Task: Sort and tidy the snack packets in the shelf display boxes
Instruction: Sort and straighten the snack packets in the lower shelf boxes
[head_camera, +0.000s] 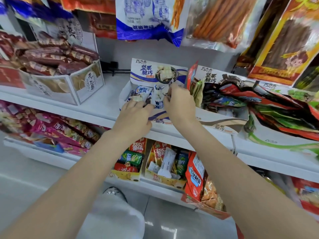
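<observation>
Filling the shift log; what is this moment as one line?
both hands in blue-white display box | left hand holds packets | right hand pinches packet

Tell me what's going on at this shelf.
A person is tidying the blue-and-white cardboard display box on the middle white shelf. The left hand grips small blue-and-white snack packets in it; the right hand pinches another packet. The neighbouring box remains jumbled.

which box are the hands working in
On the middle shelf, find the open blue-and-white box at the centre, where both hands meet. Unlike the box to its right, stuffed with mixed red, green and black packets, it holds only matching blue-and-white ones.
</observation>
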Tool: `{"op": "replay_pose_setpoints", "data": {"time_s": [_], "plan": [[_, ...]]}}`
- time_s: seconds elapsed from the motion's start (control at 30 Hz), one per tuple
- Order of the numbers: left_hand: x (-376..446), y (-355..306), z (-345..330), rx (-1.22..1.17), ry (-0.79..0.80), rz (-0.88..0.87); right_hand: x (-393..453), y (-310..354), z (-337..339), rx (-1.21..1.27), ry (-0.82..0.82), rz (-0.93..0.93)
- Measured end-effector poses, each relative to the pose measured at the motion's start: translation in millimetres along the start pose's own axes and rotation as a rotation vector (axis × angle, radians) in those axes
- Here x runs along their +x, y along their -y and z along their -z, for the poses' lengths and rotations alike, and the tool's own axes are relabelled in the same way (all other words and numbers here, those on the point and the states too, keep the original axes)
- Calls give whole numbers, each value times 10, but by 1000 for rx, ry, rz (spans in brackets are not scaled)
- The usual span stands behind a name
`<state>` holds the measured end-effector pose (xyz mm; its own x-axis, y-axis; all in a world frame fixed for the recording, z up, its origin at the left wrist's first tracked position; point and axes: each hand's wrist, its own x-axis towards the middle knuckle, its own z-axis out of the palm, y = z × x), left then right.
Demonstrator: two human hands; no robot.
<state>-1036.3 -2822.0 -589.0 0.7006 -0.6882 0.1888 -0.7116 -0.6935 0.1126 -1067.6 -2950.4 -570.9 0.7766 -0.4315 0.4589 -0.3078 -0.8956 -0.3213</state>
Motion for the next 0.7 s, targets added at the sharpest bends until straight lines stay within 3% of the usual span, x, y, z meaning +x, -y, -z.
{"op": "replay_pose_setpoints", "data": {"time_s": [0.2,0.3,0.4,0.47,0.57,0.63,0.7], "plan": [[-71,-5,10,-8,-13,-25,-173,43,39,-251,65,109],[-138,-19,-15,-46,-89,-32,-341,-64,226,-133,-14,257],[-273,-112,-68,-101,-300,-116,-698,-385,563,43,-27,207],[-390,-236,-195,-144,-334,-225,-1076,-715,700,60,46,109],[-606,-536,-588,-307,-54,-256,-1636,-1227,521,77,303,-100],[-704,-753,-870,-436,194,-122,-1928,-1492,265,169,555,-240],[-709,-935,-1062,-622,372,110,-2113,-1642,80,278,667,-350]]}}
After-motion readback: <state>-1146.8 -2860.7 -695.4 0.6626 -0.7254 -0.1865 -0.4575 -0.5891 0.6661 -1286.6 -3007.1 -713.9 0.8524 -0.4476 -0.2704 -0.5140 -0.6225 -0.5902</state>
